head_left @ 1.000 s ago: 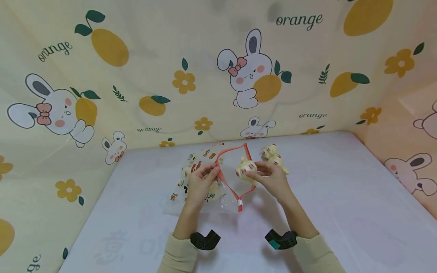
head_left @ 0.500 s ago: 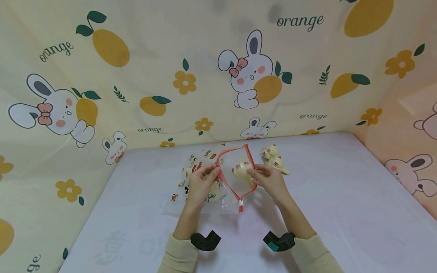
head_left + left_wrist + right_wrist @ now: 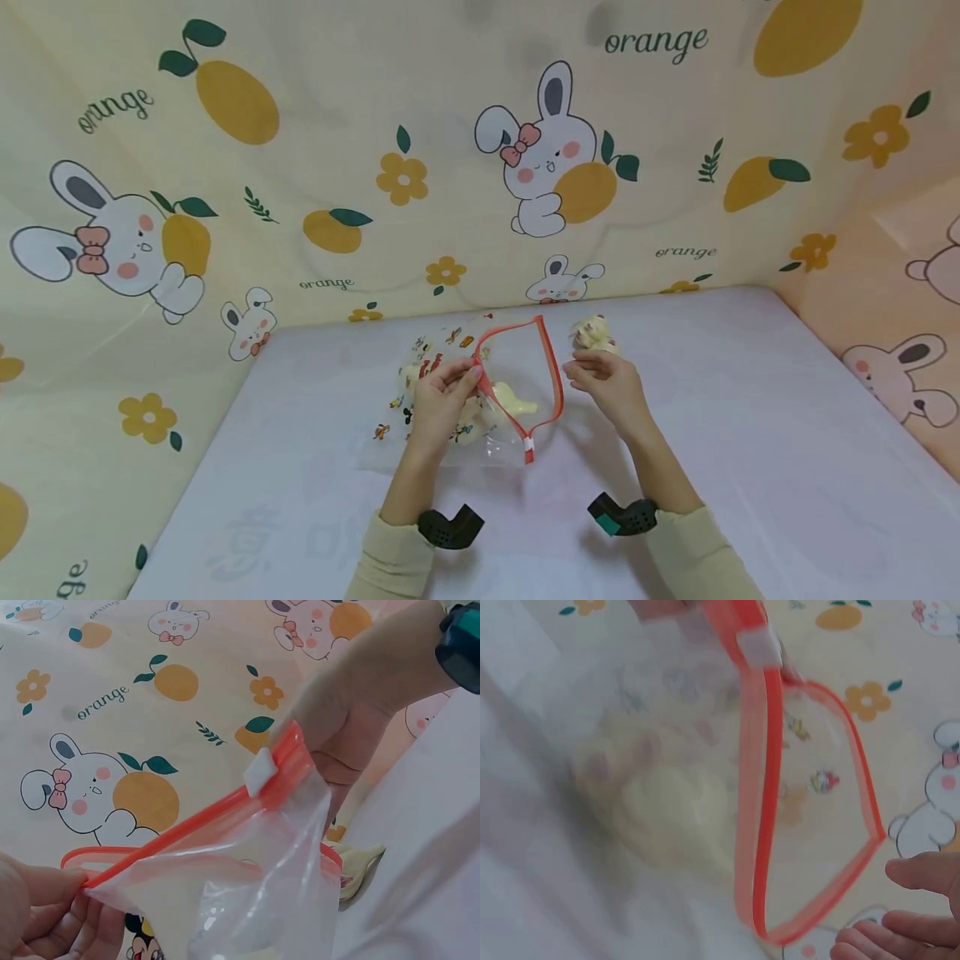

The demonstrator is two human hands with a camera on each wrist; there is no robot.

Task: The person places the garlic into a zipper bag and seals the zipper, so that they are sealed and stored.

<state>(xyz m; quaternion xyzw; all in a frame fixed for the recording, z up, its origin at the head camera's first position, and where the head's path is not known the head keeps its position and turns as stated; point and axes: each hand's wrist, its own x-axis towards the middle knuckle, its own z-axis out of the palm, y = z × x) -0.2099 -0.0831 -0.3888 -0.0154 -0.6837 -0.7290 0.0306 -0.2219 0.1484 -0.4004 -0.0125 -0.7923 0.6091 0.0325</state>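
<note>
In the head view the left hand (image 3: 442,400) pinches the orange-red rim of a clear zip bag (image 3: 427,454) printed with small cartoon figures; the rim stands apart as a wide loop. A pale yellow piece (image 3: 513,400) lies inside, just past the mouth, with other pale shapes deeper in. To the right of the rim, the right hand (image 3: 611,392) holds nothing, its fingers relaxed. Behind its fingertips lies a pale yellow figure with dark reddish marks (image 3: 594,332), partly hidden. A white slider (image 3: 759,646) sits on the rim in the right wrist view.
A white-covered table (image 3: 300,500) carries the bag. Behind it rises a cream cloth backdrop (image 3: 450,100) with rabbits and oranges, and a similar cloth closes off the right side. Each wrist wears a black device, such as the left one (image 3: 452,527).
The right hand has let go of a pale yellow piece, which now lies inside the bag, and has moved right, away from the rim. The left hand keeps its place on the rim.
</note>
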